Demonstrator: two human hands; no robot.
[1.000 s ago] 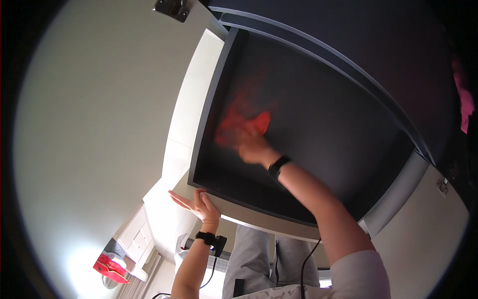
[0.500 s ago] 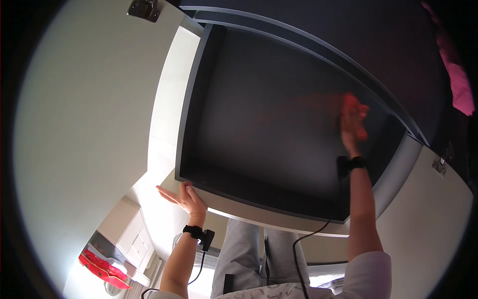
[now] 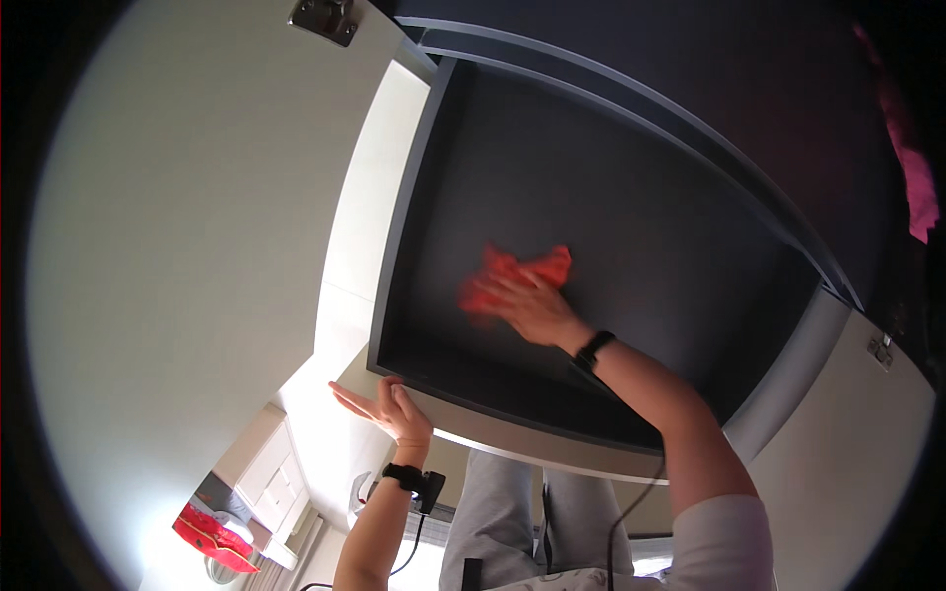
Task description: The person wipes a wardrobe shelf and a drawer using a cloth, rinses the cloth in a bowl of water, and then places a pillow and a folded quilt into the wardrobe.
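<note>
A dark-lined drawer [image 3: 611,197] is pulled out from a cabinet in front of me. Inside it, my right hand [image 3: 537,310] presses a crumpled red cloth [image 3: 532,268] against the drawer bottom, left of the middle. The fingers lie over the cloth and are blurred by motion; part of the cloth is hidden beneath them. At the near left corner of the drawer, my left hand [image 3: 394,414] rests against the pale drawer front [image 3: 512,441]. Its fingers stretch out to the left, with one digit up at the top edge.
A large pale cabinet door [image 3: 187,217] with a metal hinge [image 3: 323,20] stands open on the left. Another door [image 3: 838,424] with a hinge is on the right. Pink fabric [image 3: 918,192] hangs at the far right. Cables run from my wrist straps.
My right hand has swept the red cloth from the right side of the drawer toward the near left. My left hand stays at the drawer's corner. The view has shifted slightly.
</note>
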